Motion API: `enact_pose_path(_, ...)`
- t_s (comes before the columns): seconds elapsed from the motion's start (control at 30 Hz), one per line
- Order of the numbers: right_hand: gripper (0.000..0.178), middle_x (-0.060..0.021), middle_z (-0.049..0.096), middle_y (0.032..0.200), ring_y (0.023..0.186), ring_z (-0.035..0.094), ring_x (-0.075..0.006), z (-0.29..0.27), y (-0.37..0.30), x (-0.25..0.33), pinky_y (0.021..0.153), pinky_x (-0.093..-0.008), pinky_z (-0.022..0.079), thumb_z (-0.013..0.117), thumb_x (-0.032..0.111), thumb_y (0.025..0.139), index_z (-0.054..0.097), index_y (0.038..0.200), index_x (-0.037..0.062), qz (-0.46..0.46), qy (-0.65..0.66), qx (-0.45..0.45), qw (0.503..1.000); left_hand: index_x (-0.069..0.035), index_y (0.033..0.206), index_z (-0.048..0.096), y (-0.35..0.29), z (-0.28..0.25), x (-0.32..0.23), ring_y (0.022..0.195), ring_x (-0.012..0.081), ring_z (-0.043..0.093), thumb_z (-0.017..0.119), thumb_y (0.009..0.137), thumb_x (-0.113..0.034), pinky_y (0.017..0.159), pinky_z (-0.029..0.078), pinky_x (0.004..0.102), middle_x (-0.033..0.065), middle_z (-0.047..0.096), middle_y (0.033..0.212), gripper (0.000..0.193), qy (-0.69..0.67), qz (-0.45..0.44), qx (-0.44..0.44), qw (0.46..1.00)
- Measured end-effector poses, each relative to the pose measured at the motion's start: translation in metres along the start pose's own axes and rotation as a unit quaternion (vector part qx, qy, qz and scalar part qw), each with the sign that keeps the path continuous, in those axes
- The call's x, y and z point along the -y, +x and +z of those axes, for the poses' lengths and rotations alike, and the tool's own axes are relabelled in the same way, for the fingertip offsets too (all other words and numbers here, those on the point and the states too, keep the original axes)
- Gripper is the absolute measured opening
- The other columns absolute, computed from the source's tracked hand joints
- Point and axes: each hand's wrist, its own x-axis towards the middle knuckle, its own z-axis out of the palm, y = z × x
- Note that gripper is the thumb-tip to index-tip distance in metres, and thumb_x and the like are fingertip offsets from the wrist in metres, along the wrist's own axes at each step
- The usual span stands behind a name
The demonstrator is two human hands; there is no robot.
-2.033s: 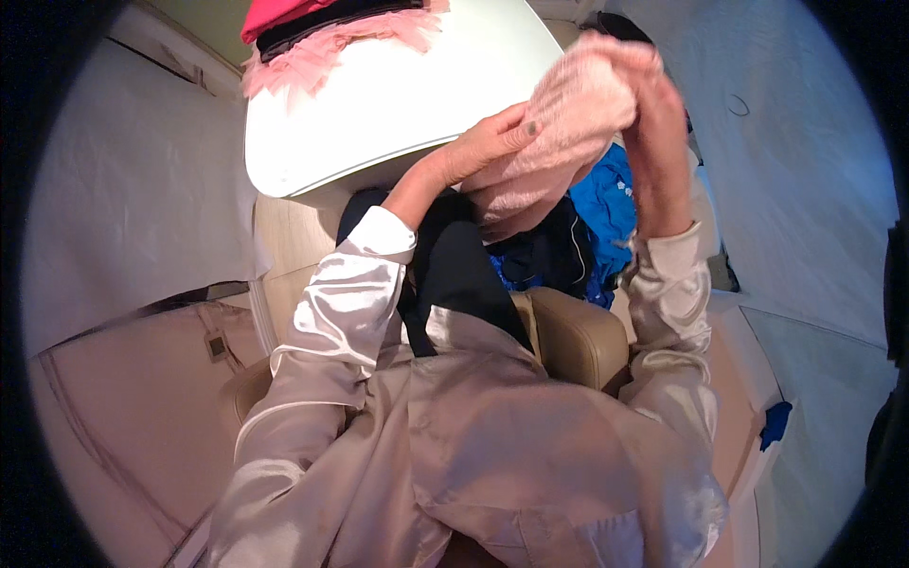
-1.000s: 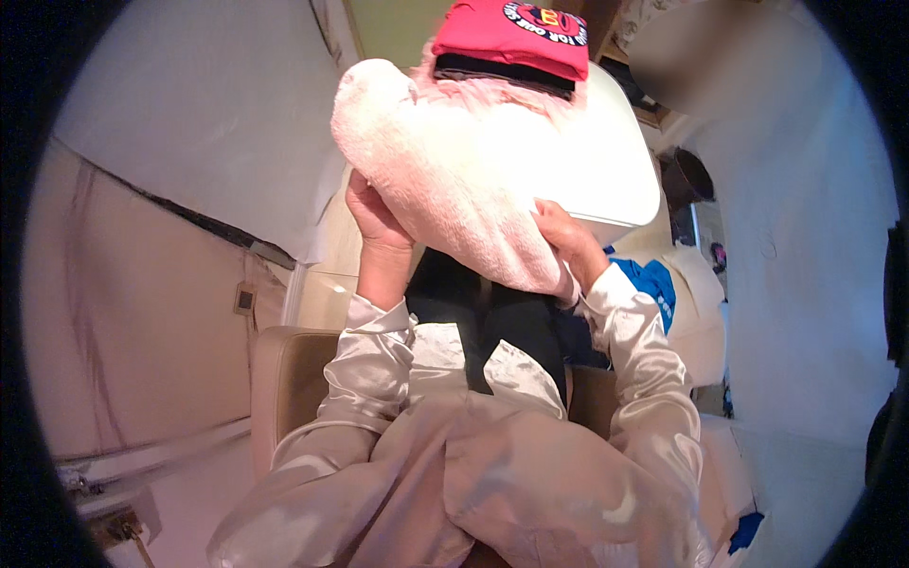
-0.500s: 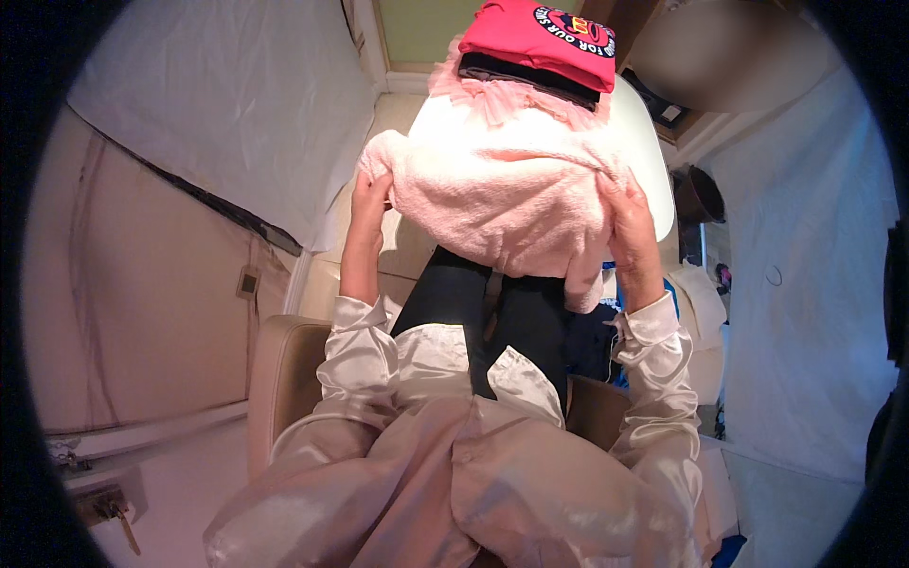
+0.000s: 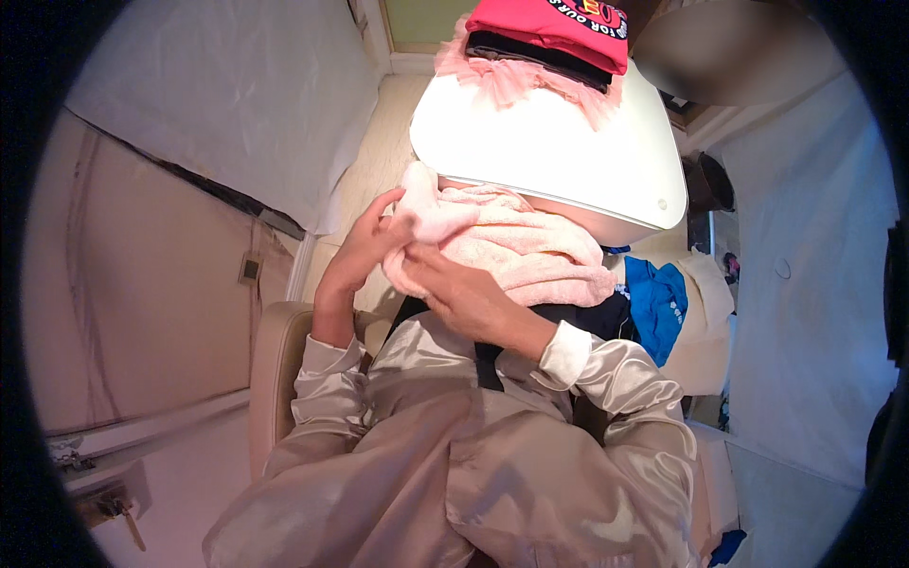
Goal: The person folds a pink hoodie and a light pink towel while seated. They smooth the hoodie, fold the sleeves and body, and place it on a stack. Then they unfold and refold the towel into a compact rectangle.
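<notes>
A soft pink fleecy cloth (image 4: 530,251) lies bunched over my lap, just in front of the white table; whether it is a garment or a blanket I cannot make out. My left hand (image 4: 360,248) grips its left end, where a thick fold stands up between thumb and fingers. Just right of it and a little nearer, my right hand (image 4: 464,295) reaches across with its fingers closed on the same end of the cloth. The fabric hides some of the fingertips of both hands.
On the far part of the bright white table (image 4: 540,142) sits a folded red printed shirt (image 4: 540,30) on dark folded clothes (image 4: 540,62), with pink tulle (image 4: 502,83) beneath. Blue clothing (image 4: 655,308) lies to my right. A beige chair arm (image 4: 279,355) is at my left.
The pink cloth has come off the table toward me and down onto my lap. My right hand has crossed leftward from its right edge to join my left hand.
</notes>
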Motion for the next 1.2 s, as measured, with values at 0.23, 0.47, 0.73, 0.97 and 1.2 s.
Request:
enact_pose_path(0.23,0.04,-0.0143,0.051,0.13,0.107,0.06,-0.038,0.03,-0.022,-0.02,0.086,-0.0471,0.053,0.06,0.006,0.087,0.053,0.126,0.0066,-0.012,-0.036,0.058,0.998,0.001,0.128,0.053,-0.009,-0.005,0.063,0.089,0.0135,0.062,0.066,0.09,-0.009,0.077,0.051,0.0272,0.007,0.065,0.102,0.042,0.151,0.016,-0.074,0.986)
enact_pose_path(0.47,0.043,-0.0209,0.06,0.122,0.103,0.062,-0.0412,-0.012,-0.067,-0.078,0.085,-0.0468,0.052,0.066,0.005,0.08,0.056,0.123,0.0053,0.023,-0.165,-0.042,0.985,-0.001,0.125,0.054,-0.018,-0.028,0.033,0.102,0.0198,0.066,0.056,0.098,-0.009,0.086,0.057,0.0344,0.0119,0.066,0.114,0.028,-0.286,0.098,-0.164,0.939)
enact_pose_path(0.73,0.034,-0.0189,0.069,0.109,0.103,0.064,-0.0419,-0.102,-0.142,-0.156,0.086,-0.0453,0.053,0.075,0.027,0.08,0.066,0.11,0.0129,0.298,-0.185,0.032,0.936,0.001,0.139,0.039,-0.024,-0.002,-0.008,0.119,0.0251,0.06,0.061,0.096,-0.003,0.098,0.054,0.0377,0.0193,0.055,0.132,0.049,-0.324,0.135,-0.172,0.921)
enact_pose_path(0.97,0.027,-0.0051,0.075,0.098,0.091,0.065,-0.0119,-0.212,-0.12,-0.131,0.083,-0.0301,0.053,0.062,0.0,0.088,0.071,0.113,0.0074,0.246,-0.174,-0.22,0.928,-0.001,0.144,0.033,0.018,0.001,-0.042,0.118,0.0313,0.059,0.062,0.089,0.005,0.098,0.057,0.0405,0.0232,0.051,0.133,0.062,-0.288,0.156,-0.19,0.926)
enact_pose_path(1.2,0.042,-0.0079,0.074,0.105,0.102,0.067,-0.0157,-0.336,-0.057,-0.063,0.092,-0.0283,0.05,0.048,-0.009,0.083,0.069,0.116,0.0058,0.074,-0.256,-0.386,0.883,-0.002,0.141,0.031,0.083,0.003,-0.155,0.111,0.0301,0.061,0.066,0.085,0.009,0.092,0.057,0.0422,0.0215,0.052,0.127,0.066,-0.314,0.317,-0.121,0.887)
